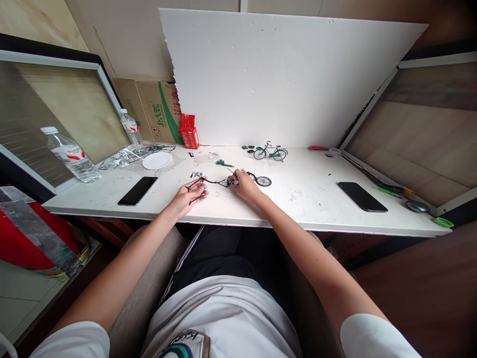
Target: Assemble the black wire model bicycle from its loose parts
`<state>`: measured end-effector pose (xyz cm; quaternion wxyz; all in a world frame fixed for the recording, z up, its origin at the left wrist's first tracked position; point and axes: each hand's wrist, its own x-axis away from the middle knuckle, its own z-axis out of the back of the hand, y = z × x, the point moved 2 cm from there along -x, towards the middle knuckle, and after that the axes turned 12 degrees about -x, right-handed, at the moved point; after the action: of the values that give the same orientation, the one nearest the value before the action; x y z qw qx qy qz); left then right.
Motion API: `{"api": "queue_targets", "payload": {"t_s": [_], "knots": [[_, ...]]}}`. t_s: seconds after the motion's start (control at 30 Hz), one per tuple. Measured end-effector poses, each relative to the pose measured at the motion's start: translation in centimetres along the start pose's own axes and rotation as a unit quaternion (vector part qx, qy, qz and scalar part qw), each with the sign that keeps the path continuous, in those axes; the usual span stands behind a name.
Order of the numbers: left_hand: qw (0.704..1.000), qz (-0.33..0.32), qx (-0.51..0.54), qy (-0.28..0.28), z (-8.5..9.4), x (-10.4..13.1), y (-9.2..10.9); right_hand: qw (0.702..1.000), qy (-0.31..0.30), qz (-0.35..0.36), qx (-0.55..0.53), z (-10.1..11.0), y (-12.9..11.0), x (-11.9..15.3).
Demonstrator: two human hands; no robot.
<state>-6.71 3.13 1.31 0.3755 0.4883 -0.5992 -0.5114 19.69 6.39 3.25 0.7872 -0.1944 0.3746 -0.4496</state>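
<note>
My left hand (189,195) holds one end of a thin black model bicycle frame (213,181) between thumb and fingers, just above the front part of the table. At the other end of the frame, my right hand (244,183) is closed in a pinch over small dark parts. Its fingers cover most of what they grip. Just right of those fingers lies a small black spoked wheel (264,181), with another dark curved rim partly hidden beside it. Small dark and silvery pieces (196,175) lie beyond my left fingertips. Farther back, a green model bicycle (270,151) stands upright.
A black phone (137,191) lies to the left and another phone (362,197) to the right. Farther left are a white lid (157,160), plastic sprues (136,155) and a water bottle (72,155). A green piece (224,163) and a red box (190,132) sit toward the back, before a white board (283,79).
</note>
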Motion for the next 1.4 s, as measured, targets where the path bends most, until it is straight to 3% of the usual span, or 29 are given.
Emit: {"api": "queue_targets", "payload": {"t_s": [0.27, 0.5, 0.63, 0.77, 0.97, 1.4], "knots": [[1.0, 0.009, -0.023, -0.008, -1.0, 0.8, 0.9, 0.999, -0.013, -0.006, -0.035, -1.8, 1.0, -1.7], [0.999, 0.006, -0.04, 0.001, -1.1, 0.8, 0.7, 0.99, 0.057, 0.039, -0.123, -1.1, 0.6, -1.4], [0.999, 0.009, -0.049, 0.007, -1.3, 0.8, 0.8, 0.964, 0.119, 0.054, -0.23, -0.6, -0.4, -0.7], [0.998, 0.01, -0.057, 0.018, -1.3, 0.6, 0.7, 0.918, 0.174, 0.026, -0.356, -1.2, -0.8, 0.3], [0.998, -0.003, -0.063, 0.029, -1.5, 0.6, 0.6, 0.873, 0.139, -0.024, -0.467, -2.4, -1.7, 0.9], [0.995, -0.01, -0.102, 0.008, -1.9, 0.7, 0.5, 0.868, 0.108, -0.021, -0.485, -3.2, -2.5, 1.4]]}}
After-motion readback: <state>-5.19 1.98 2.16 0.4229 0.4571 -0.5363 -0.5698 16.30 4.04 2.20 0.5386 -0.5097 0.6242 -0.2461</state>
